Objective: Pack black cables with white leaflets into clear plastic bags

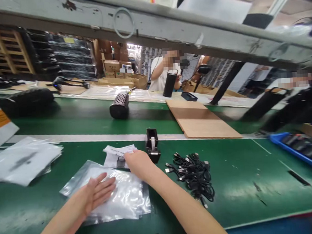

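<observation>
My left hand (98,192) is open, palm turned sideways and fingers stretched out, over a stack of clear plastic bags (129,199). My right hand (140,164) has its fingers closed at the right edge of a printed paper leaflet (113,160), just behind the bags; the fingertips are partly hidden. A black tape dispenser (152,145) stands right beside that hand. To the right of my right forearm lies a tangled heap of black USB cables (194,175).
More bags with papers (25,160) lie at left. Behind are a black perforated cylinder (120,105) and a brown board (201,119). A blue tray (297,151) holds dark items at right. A shelf beam (165,27) crosses overhead. A person (158,74) is across the bench.
</observation>
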### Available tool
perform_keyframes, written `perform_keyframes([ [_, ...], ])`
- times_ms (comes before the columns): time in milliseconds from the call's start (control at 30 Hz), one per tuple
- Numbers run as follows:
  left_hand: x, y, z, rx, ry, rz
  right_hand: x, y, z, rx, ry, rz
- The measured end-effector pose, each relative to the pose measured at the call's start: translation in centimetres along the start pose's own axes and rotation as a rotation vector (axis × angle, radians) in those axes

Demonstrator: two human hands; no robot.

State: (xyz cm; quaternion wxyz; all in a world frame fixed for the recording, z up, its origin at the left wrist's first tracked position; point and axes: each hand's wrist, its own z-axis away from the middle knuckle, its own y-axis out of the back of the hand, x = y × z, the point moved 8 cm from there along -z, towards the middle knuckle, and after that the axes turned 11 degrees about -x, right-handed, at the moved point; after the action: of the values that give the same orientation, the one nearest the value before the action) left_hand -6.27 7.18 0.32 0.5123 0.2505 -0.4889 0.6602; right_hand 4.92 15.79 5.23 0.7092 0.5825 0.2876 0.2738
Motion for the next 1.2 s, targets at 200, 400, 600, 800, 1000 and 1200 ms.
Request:
perform_keyframes([
  [200, 0.3, -1.0, -1.3, -0.001, 0.022, 0.010, -1.6, 0.1, 6.7, 0.426, 0.028, -0.476],
  [400, -0.2, -3.9, -1.3, -0.194, 0.025, -0.282, 2.5, -7.0, 10.4, 0.201, -0.329, -1.622],
  [600, 1.3, -1.3, -2.2, 0.127, -0.125, -1.141, 6.1, -9.5, 15.7, 0.320, -0.574, -1.598],
  [800, 0.9, -2.2, -2.3, 0.147, -0.114, -1.410, 6.0, -9.6, 16.8, 0.105, -0.613, -1.268],
  [1000, 1.0, -2.7, -1.8, 0.106, -0.115, -1.435, 5.6, -9.4, 17.1, 0.176, -0.598, -1.446],
  [1200, 0.6, -3.3, -1.3, 0.100, -0.172, -1.448, 3.6, -10.5, 15.8, 0.244, -0.593, -1.570],
])
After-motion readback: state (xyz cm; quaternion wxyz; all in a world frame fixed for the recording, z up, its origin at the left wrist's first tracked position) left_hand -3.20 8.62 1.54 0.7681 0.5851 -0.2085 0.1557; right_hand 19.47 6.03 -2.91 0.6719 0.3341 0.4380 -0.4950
